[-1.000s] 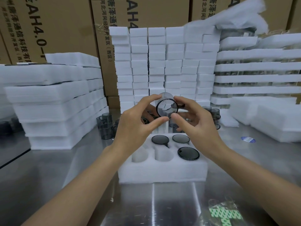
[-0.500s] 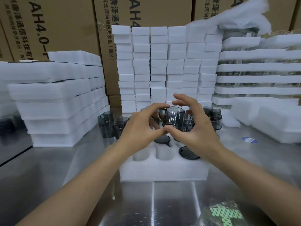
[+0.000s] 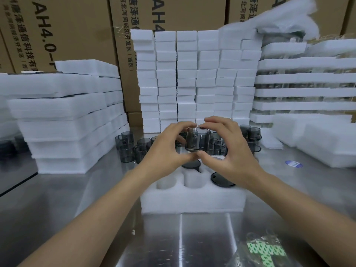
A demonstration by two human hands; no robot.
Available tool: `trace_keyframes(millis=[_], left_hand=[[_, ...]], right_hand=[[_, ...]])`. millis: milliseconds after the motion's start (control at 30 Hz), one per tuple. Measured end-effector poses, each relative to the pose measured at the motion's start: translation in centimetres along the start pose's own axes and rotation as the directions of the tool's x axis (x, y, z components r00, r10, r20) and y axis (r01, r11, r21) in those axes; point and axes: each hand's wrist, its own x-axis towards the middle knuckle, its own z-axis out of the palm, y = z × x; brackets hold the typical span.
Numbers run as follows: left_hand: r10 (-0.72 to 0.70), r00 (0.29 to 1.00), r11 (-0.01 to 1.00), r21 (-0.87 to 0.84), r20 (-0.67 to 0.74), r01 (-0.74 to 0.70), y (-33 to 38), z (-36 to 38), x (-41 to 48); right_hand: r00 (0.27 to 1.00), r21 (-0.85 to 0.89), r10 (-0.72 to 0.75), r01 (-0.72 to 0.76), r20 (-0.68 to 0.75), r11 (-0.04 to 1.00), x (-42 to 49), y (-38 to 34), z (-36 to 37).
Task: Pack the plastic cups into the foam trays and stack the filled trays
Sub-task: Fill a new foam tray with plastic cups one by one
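A smoky transparent plastic cup (image 3: 197,140) is held upright above the foam tray (image 3: 192,201), between both hands. My left hand (image 3: 166,149) grips it from the left, thumb under and fingers over the rim. My right hand (image 3: 229,149) grips it from the right in the same way. The white tray lies on the steel table right in front of me. Dark cups fill its far pocket (image 3: 190,164) and right pocket (image 3: 220,179); two near-left pockets (image 3: 193,180) show bare foam.
Loose grey cups (image 3: 127,149) stand in a cluster behind the tray, left and right (image 3: 252,135). Stacks of foam trays (image 3: 63,120) rise at left, foam blocks (image 3: 192,79) at the back, filled layers (image 3: 306,78) at right. A plastic bag (image 3: 264,251) lies near right.
The cup has been turned from facing me with its mouth to standing upright. Both hands have stayed on it and sunk a little toward the tray.
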Motion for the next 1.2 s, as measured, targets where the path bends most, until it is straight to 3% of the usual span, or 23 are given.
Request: trace_keyframes(millis=[167,267,333,567,800,967,1200], left_hand=[[-0.039,0.984,0.995,-0.084,0.173,0.054,0.9,-1.5,0.2],[-0.129,0.903,0.961,-0.173,0.409,0.215,1.0,-3.3,0.4],[-0.185,0.864,0.931,-0.197,0.469,0.307,0.8,-4.1,0.4],[-0.255,0.883,0.937,-0.125,0.394,0.327,0.3,-4.1,0.5],[-0.292,0.904,0.932,-0.117,0.313,0.342,-0.1,-3.8,0.6],[-0.285,0.899,0.937,-0.102,0.333,0.335,0.2,-3.4,0.5],[-0.272,0.925,0.937,-0.147,0.265,0.318,0.1,-3.5,0.5]], right_hand=[[0.994,0.132,0.06,-0.071,0.088,0.989,0.2,-0.6,-0.1],[0.975,0.244,0.148,-0.186,0.166,0.952,0.4,-0.5,-0.4],[0.956,0.323,0.172,-0.246,0.239,0.914,0.5,-0.6,-0.4],[0.915,0.4,0.09,-0.258,0.393,0.879,0.4,-1.2,0.1],[0.88,0.226,0.072,-0.198,0.469,0.954,0.7,-1.4,-0.9],[0.775,0.188,0.048,-0.212,0.63,0.959,1.2,-1.5,-2.1],[0.815,0.238,0.086,-0.266,0.573,0.934,1.3,-1.0,-2.6]])
